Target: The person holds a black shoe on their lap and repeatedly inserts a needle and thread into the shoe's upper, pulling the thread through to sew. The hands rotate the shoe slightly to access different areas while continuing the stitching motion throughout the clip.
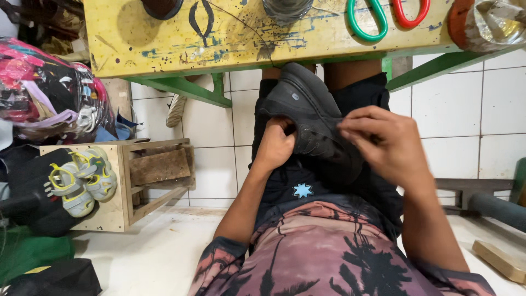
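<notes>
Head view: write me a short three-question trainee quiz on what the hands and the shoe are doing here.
1. True or false: both hands touch the black shoe.
2. Multiple choice: where does the shoe rest? A) on the yellow table B) on the person's lap C) on the tiled floor
3. What lies on the wooden stool at the left?

Key
1. True: the left hand grips its near side and the right hand pinches its upper edge.
2. B: it lies on the lap, just below the edge of the yellow table.
3. A pair of small grey and yellow sandals.
</notes>
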